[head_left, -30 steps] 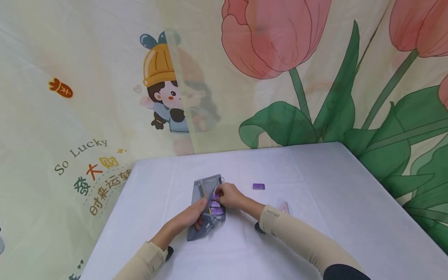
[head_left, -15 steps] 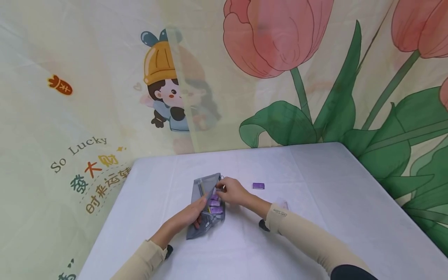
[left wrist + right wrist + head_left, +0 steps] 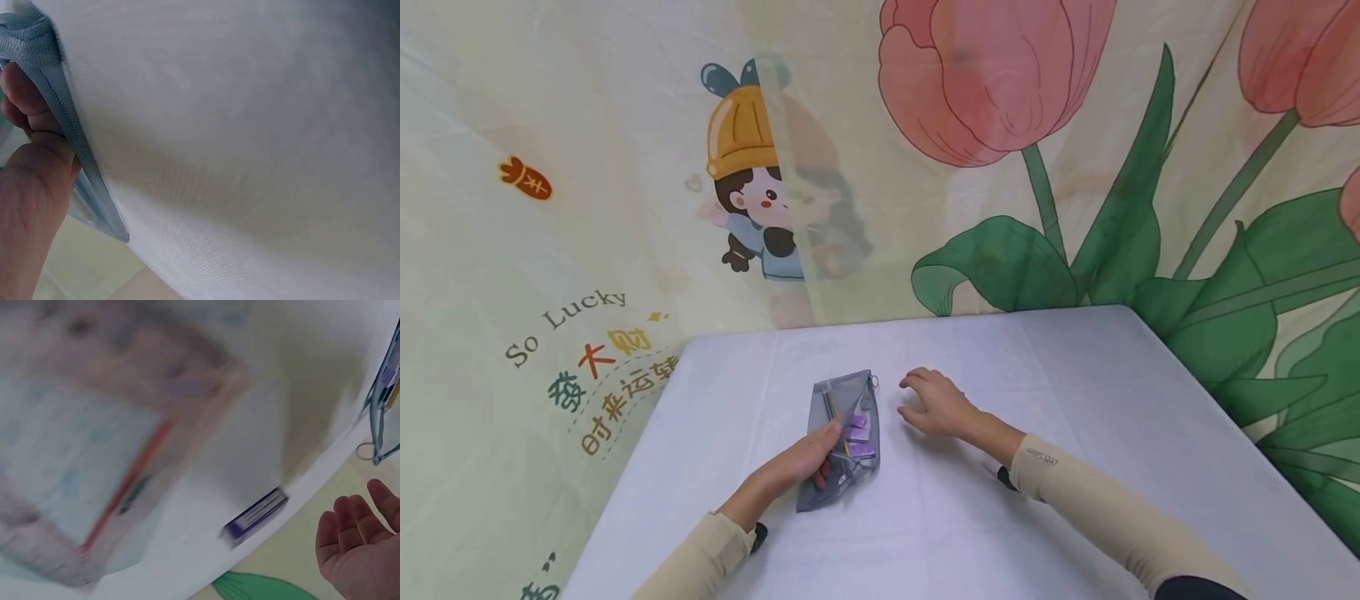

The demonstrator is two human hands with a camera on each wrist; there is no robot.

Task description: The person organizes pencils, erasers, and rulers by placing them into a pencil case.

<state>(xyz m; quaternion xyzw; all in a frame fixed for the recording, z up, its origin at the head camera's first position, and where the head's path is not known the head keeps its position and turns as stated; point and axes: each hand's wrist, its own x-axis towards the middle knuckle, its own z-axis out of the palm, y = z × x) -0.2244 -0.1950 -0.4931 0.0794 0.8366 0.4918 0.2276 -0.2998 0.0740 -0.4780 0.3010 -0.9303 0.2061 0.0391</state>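
Pouch: the grey mesh pouch lies flat near the middle of the table, mouth toward the far side, purple pieces and a pencil showing through the mesh.
Left hand: your left hand pinches the pouch's near edge along the zipper, fingers curled on the fabric; hold it there so the mouth does not slide.
Right hand: your right hand hovers just right of the pouch, fingers loosely spread, holding nothing.
Purple piece: the small purple block lies on the cloth under that hand; lower onto it squarely and pinch its long sides.
Room: bare cloth lies to the right and front; the far edge meets the printed backdrop, so work low and inward.
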